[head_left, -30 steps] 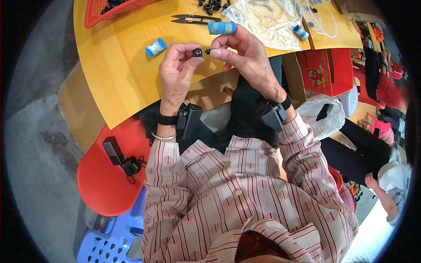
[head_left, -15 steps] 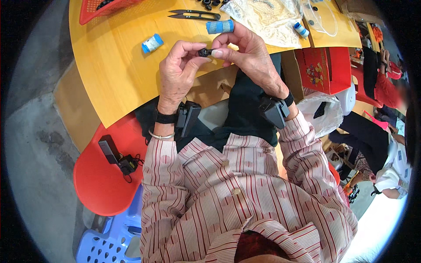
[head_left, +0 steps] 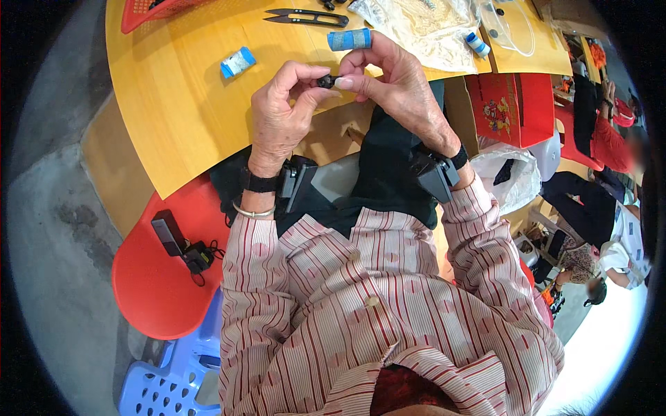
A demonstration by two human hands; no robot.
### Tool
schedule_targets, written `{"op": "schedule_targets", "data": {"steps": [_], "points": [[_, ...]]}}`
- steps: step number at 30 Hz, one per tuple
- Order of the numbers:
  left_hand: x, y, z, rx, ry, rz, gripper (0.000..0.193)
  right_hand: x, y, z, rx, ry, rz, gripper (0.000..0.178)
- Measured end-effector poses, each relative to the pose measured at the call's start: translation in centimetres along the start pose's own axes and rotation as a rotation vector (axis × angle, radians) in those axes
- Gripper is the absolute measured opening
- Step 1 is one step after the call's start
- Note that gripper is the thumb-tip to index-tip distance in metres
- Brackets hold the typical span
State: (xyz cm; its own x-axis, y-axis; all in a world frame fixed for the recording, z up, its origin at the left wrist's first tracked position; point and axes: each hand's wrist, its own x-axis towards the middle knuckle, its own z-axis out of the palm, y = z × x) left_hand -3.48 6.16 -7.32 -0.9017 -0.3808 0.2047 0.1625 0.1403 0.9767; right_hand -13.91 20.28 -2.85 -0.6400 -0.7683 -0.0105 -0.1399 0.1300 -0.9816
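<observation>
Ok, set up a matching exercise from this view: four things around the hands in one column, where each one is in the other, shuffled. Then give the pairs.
Things:
1. small black part
2. black snips
3. blue roll
4. black device with cable

Places:
A. on the red stool
B. pinched between the left hand and the right hand
C. on the yellow table, just beyond the right hand's fingertips
D. near the table's far edge, beyond the blue roll

Pairs: 1-B, 2-D, 3-C, 4-A

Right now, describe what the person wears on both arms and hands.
Both forearms wear long pink sleeves with dark red stripes. Each wrist carries a black strap with a black box-shaped device. The left wrist also has a thin silver bangle. Left hand and right hand are bare.
</observation>
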Motion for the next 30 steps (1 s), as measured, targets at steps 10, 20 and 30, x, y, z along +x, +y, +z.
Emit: {"op": "schedule_targets", "data": {"steps": [10,20,30], "points": [[-0.16,0.14,-0.10,0.114,-0.047,-0.009,0.018,-0.19,0.30,0.18,0.154,-0.021,0.089,0.025],[-0.19,0.35,0.04,0.185,-0.044,0.033,0.018,-0.27,0.66,0.12,0.186,-0.021,0.125,0.022],[-0.25,0.74,0.55,0.232,0.029,0.147,0.018,-0.72,0.22,0.50,0.006,0.056,-0.030,0.012]]}}
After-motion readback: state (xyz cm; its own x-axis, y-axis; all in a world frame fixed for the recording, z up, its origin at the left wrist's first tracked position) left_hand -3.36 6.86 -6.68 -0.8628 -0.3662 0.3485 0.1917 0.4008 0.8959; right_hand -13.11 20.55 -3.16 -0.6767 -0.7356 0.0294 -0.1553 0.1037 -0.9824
